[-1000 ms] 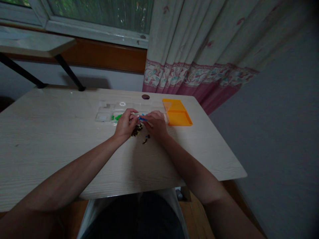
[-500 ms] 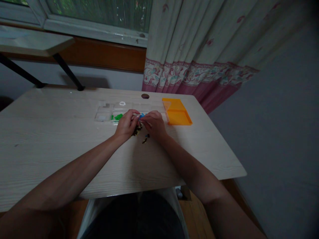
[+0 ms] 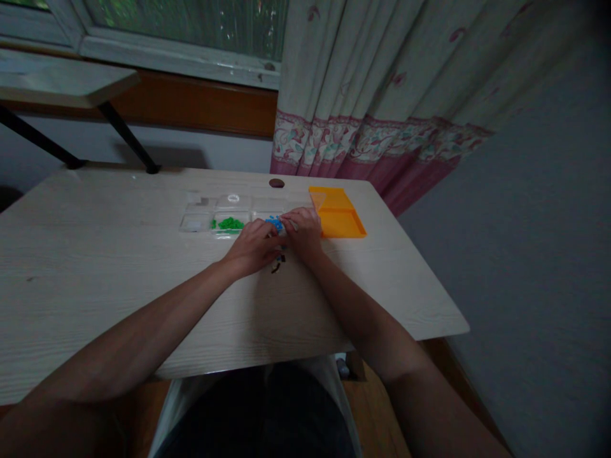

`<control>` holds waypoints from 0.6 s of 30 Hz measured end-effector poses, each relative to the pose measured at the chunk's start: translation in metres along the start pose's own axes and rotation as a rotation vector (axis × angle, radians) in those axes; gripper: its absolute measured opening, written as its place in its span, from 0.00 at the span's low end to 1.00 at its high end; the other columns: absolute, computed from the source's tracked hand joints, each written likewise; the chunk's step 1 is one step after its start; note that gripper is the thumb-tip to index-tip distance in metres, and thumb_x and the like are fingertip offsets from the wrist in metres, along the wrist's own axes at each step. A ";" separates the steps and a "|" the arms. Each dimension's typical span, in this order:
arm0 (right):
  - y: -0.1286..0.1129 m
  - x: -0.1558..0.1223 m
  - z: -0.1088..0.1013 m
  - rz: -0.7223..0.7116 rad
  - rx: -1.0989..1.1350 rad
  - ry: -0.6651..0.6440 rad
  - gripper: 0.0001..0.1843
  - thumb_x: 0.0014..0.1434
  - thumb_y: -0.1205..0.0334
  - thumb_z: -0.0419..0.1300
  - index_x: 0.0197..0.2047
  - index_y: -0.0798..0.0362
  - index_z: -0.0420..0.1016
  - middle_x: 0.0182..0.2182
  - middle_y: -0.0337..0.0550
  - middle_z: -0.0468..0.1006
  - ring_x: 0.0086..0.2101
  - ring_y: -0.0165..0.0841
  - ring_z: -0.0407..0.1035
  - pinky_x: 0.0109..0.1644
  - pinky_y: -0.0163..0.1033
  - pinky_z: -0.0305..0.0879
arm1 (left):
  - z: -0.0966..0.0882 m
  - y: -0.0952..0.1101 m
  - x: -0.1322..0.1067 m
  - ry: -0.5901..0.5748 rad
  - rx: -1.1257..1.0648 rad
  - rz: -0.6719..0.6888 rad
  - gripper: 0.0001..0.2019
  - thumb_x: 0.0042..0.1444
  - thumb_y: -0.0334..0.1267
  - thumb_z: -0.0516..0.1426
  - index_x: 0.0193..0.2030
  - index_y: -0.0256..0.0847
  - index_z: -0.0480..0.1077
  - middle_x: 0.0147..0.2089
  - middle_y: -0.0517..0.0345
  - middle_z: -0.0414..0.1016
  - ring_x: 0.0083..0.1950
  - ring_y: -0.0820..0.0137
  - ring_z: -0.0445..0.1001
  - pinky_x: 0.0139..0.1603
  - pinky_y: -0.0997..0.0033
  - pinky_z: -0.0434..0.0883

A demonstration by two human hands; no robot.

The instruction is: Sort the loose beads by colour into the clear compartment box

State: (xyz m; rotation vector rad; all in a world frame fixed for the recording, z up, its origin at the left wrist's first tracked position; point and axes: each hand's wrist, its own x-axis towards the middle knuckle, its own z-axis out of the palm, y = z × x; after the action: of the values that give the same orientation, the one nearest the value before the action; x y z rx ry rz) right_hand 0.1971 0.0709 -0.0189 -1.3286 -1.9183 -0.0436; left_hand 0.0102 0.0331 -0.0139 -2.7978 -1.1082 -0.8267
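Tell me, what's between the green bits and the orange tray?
In the head view: blue bits inside the clear box, then the right hand.

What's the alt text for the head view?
A person's left hand and right hand meet on a pale wooden table at the near edge of a clear compartment box, beside small blue pieces. A compartment further left holds green pieces, an orange tray sits to the right, and a few dark bits lie by the hands.
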 end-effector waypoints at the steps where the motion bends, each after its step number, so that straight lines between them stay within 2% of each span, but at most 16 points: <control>1: -0.001 0.000 0.000 0.002 -0.002 -0.009 0.11 0.67 0.55 0.59 0.41 0.46 0.82 0.41 0.42 0.80 0.46 0.38 0.66 0.55 0.45 0.57 | 0.001 0.000 0.000 -0.012 0.013 0.003 0.10 0.59 0.40 0.61 0.48 0.50 0.77 0.47 0.54 0.71 0.50 0.60 0.65 0.49 0.59 0.63; 10: -0.001 0.001 -0.001 -0.035 -0.001 -0.037 0.13 0.68 0.56 0.56 0.43 0.48 0.82 0.41 0.43 0.80 0.45 0.37 0.67 0.54 0.44 0.57 | 0.000 0.000 0.001 -0.038 0.020 -0.022 0.07 0.59 0.40 0.61 0.44 0.47 0.77 0.47 0.53 0.72 0.50 0.59 0.65 0.47 0.59 0.62; 18: 0.000 0.001 -0.001 -0.027 -0.011 -0.066 0.15 0.69 0.54 0.55 0.44 0.49 0.81 0.41 0.46 0.80 0.46 0.39 0.67 0.54 0.46 0.57 | 0.001 0.008 0.006 -0.078 0.086 -0.058 0.07 0.61 0.39 0.58 0.39 0.41 0.77 0.42 0.49 0.73 0.48 0.57 0.67 0.45 0.59 0.63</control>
State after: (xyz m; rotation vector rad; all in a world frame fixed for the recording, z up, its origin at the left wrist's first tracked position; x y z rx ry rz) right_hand 0.1971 0.0715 -0.0175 -1.3268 -1.9941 -0.0238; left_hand 0.0193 0.0316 -0.0103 -2.7608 -1.2113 -0.6616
